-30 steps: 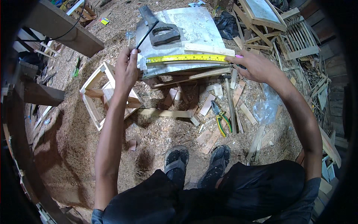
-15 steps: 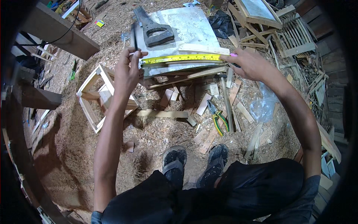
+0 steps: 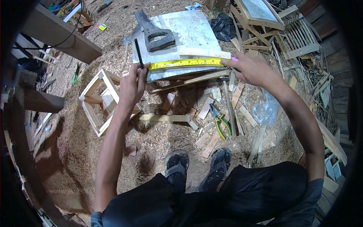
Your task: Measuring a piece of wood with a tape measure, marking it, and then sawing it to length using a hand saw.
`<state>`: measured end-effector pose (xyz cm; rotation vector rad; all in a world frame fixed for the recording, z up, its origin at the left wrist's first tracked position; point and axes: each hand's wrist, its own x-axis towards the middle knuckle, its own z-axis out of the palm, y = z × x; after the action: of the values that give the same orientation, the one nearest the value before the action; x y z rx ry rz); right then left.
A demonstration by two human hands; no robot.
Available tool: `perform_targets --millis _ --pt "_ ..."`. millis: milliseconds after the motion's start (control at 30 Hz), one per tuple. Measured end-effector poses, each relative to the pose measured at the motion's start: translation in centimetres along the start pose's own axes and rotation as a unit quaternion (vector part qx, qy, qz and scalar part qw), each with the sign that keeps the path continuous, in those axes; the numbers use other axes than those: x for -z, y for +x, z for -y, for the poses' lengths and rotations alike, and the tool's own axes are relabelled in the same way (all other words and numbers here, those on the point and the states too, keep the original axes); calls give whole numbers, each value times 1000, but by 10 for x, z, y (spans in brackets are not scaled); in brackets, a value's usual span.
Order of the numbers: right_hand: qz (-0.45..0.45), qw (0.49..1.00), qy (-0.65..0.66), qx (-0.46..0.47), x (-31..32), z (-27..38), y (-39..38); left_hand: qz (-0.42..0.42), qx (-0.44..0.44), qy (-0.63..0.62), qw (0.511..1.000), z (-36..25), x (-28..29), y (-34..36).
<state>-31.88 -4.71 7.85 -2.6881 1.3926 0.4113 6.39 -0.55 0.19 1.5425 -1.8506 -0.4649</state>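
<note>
A yellow tape measure (image 3: 185, 63) is stretched out between my two hands, along the near edge of a worn white board (image 3: 194, 30). My left hand (image 3: 131, 85) is closed at the blade's left end. A slim black pencil-like stick (image 3: 138, 52) juts up from its fingers. At the other end, my right hand (image 3: 255, 70) is wrapped round the tape's case, mostly hidden, with a bit of pink showing. Just beyond the blade lies a pale wood strip (image 3: 204, 52). A dark handsaw handle (image 3: 160, 41) rests on the board.
A small wooden frame (image 3: 90, 113) stands on the sawdust at left. Pliers (image 3: 220, 123) with yellow-green grips and a hammer (image 3: 228, 108) lie among wood offcuts. A clear plastic bag (image 3: 265, 109) is at right; slatted wood (image 3: 302, 39) is piled at far right. A thick post (image 3: 62, 36) stands upper left.
My left hand has lowered toward the board's near edge with the black stick, bringing the tape's left end down slightly. My right hand has hardly moved.
</note>
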Motion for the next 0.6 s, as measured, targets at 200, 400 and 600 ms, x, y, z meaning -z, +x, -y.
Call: perform_targets --millis 200,400,600 --pt "6 1000 1 -4 1 2 0 -14 -35 51 998 -4 -4 0" --pt "-31 1000 1 2 -5 3 -1 -11 -12 99 995 -12 -5 4" --pt "-67 998 1 -3 -6 9 -3 -32 -75 111 990 -6 -13 0"
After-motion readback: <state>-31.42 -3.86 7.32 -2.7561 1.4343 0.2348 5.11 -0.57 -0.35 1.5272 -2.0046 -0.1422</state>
